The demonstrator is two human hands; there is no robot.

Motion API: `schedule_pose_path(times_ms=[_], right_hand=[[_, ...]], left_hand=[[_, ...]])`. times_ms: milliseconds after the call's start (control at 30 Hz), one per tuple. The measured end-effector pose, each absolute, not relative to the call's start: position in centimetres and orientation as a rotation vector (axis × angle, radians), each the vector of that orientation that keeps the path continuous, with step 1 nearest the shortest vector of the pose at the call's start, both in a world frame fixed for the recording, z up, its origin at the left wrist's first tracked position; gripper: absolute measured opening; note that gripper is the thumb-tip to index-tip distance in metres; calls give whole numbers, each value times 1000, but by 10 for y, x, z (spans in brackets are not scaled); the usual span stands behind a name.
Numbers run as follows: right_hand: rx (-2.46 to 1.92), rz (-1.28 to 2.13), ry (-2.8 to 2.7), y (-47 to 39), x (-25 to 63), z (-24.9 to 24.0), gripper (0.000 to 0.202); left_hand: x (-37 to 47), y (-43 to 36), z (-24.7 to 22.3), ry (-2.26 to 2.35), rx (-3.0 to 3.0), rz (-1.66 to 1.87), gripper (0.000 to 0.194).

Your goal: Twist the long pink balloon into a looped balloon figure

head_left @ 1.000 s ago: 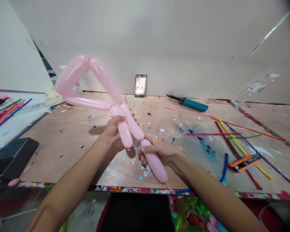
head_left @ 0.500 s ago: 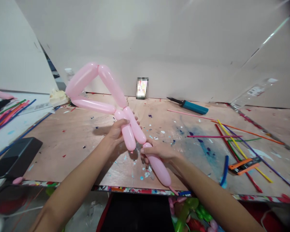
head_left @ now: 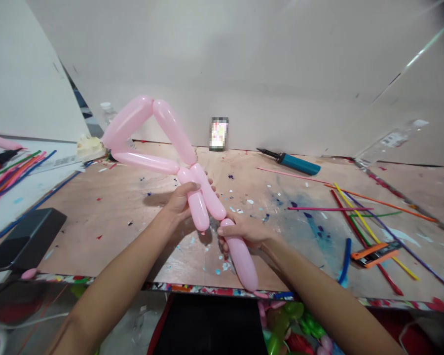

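Note:
A long pink modelling balloon [head_left: 173, 130], bent and twisted into several segments, is held over the table. My left hand [head_left: 185, 197] is closed around two side-by-side segments, the thumb lying across the shorter one, which ends in a small knot. Beyond that hand, three longer segments form an angular loop reaching up and to the left. My right hand [head_left: 240, 234] pinches the balloon just below a twist. From there its last segment hangs towards the front edge, with a thin uninflated tip at the end.
A teal hand pump [head_left: 299, 163] lies at the back, right of a propped phone [head_left: 218, 134]. Uninflated balloons [head_left: 377, 224] and an orange-black utility knife [head_left: 377, 254] lie on the right. A clear bottle [head_left: 392, 140] stands beyond. A dark box [head_left: 25, 236] sits left.
The balloon's last segment has swung slightly, its tail end now pointing more straight down. Both hands keep their grip, and the view has shifted very slightly.

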State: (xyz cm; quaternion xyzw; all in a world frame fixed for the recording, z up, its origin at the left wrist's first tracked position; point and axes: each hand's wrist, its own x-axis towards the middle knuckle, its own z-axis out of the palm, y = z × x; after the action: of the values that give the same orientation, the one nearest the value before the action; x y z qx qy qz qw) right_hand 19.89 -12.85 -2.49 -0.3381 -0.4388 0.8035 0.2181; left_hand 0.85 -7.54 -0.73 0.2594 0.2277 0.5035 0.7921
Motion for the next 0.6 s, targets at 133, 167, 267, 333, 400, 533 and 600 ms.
schedule_pose_path(times_ms=[133,167,267,333,400,533,600], right_hand=[[-862,2184,-1188,-129,197,-27,33],[-829,2233,-1147,-128,198,-29,34],[-761,2375,-1026,-125,202,-33,37],[-733,2380,-1023,-124,204,-33,34],[-737,2362,-1071,-125,204,-33,37],[-814,2253,-1139,-129,200,-33,38],[-794,2247,-1111,-129,198,-35,32]], left_hand=[[7,-77,-4,493,519,1082,32],[6,-78,-3,502,513,1078,31],[6,-81,1,508,511,1059,32],[6,-81,1,484,502,1068,32],[7,-81,0,467,501,1091,30],[7,-81,-1,471,507,1100,29],[5,-81,-1,497,487,1078,32]])
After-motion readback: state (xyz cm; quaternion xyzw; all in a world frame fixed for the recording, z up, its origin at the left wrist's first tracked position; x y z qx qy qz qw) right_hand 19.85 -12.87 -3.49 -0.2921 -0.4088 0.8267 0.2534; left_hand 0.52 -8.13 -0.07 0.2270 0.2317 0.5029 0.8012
